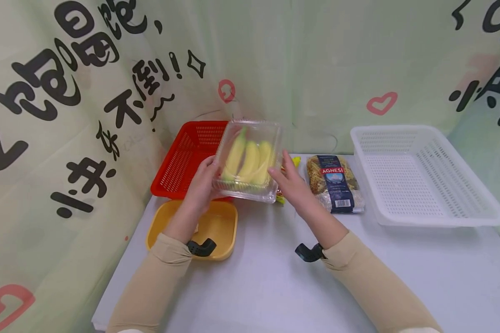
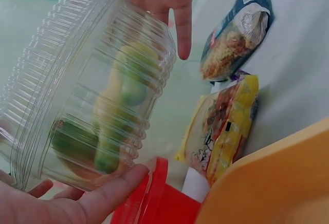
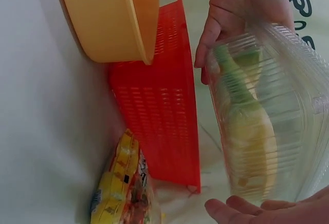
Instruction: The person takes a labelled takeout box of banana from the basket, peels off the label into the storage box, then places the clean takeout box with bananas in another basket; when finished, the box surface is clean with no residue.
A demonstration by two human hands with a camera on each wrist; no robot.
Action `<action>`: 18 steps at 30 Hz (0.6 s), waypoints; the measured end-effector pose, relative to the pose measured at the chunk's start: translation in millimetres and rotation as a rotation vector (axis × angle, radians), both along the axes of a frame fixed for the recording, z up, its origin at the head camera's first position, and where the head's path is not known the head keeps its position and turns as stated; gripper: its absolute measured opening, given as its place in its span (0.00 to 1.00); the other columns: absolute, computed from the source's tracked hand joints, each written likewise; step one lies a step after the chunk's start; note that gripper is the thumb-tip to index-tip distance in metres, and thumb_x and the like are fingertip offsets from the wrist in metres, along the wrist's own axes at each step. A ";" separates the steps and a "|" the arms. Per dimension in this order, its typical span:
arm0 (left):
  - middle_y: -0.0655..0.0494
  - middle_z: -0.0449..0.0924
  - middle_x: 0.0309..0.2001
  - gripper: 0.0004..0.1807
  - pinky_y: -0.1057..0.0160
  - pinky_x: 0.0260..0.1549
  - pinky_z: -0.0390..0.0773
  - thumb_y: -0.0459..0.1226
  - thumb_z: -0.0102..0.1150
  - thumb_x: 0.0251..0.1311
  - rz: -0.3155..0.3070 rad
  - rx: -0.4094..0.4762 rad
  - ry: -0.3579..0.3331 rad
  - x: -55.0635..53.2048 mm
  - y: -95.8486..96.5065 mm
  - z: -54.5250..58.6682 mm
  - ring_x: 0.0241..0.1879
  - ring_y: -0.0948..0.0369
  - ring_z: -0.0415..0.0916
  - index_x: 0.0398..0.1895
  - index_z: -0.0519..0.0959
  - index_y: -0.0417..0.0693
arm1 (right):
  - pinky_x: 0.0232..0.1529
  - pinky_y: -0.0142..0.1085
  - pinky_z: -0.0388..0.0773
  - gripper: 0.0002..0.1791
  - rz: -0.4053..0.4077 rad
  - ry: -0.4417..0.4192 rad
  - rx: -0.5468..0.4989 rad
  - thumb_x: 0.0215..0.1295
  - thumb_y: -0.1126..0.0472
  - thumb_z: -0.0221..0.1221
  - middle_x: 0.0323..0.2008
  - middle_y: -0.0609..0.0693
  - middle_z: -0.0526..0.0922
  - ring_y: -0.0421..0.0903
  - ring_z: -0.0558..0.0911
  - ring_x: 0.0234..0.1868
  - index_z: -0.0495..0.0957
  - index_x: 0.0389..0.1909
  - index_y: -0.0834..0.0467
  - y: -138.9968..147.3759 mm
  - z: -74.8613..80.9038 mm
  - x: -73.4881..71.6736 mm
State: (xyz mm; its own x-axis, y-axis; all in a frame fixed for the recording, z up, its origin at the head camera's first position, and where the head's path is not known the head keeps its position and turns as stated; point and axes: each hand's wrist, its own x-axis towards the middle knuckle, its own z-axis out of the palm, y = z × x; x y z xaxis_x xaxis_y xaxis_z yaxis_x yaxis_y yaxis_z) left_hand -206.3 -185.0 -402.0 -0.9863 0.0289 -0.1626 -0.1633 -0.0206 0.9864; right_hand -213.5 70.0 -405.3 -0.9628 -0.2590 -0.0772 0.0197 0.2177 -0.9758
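Both hands hold a clear plastic clamshell box (image 1: 263, 193) raised above the back of the table. Inside lie several yellow bananas (image 1: 250, 163), whose green ends show in the wrist views. My left hand (image 1: 201, 184) grips the box's left side, its thumb (image 2: 115, 188) against the ribbed plastic in the left wrist view. At the opposite side my right hand (image 1: 293, 187) holds the lower right part, thumb on the lid edge. Partly hidden behind the box is a yellow food packet (image 2: 221, 126), clearer in the left wrist view. The box looks closed and slightly tilted.
A red perforated basket (image 1: 171, 173) stands at the back left, with a yellow-orange tub (image 1: 222, 236) in front. An Agnesi pasta bag (image 1: 335, 185) lies right of the box. Farther right is a white perforated basket (image 1: 404, 185). A printed curtain (image 1: 316, 69) hangs behind the table.
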 end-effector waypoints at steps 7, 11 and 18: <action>0.54 0.67 0.64 0.30 0.51 0.55 0.80 0.60 0.47 0.69 0.024 -0.009 -0.002 -1.8 -8.6 4.5 0.57 0.52 0.72 0.72 0.58 0.67 | 0.77 0.54 0.50 0.49 -0.010 -0.028 0.000 0.68 0.33 0.50 0.80 0.47 0.39 0.51 0.46 0.80 0.31 0.79 0.38 -14.2 4.9 -9.5; 0.53 0.66 0.64 0.31 0.50 0.56 0.80 0.59 0.46 0.70 0.033 -0.002 -0.004 -4.3 -14.5 6.5 0.58 0.51 0.71 0.72 0.57 0.66 | 0.77 0.52 0.51 0.48 -0.024 -0.028 0.020 0.69 0.34 0.50 0.80 0.49 0.42 0.51 0.48 0.80 0.32 0.79 0.36 -23.0 6.3 -14.7; 0.52 0.65 0.64 0.32 0.51 0.53 0.82 0.60 0.45 0.69 0.042 -0.031 -0.005 -12.0 -27.3 6.2 0.57 0.49 0.74 0.73 0.56 0.66 | 0.75 0.51 0.58 0.45 -0.035 -0.008 0.069 0.71 0.36 0.49 0.79 0.53 0.48 0.55 0.60 0.76 0.37 0.79 0.39 -38.6 7.9 -21.5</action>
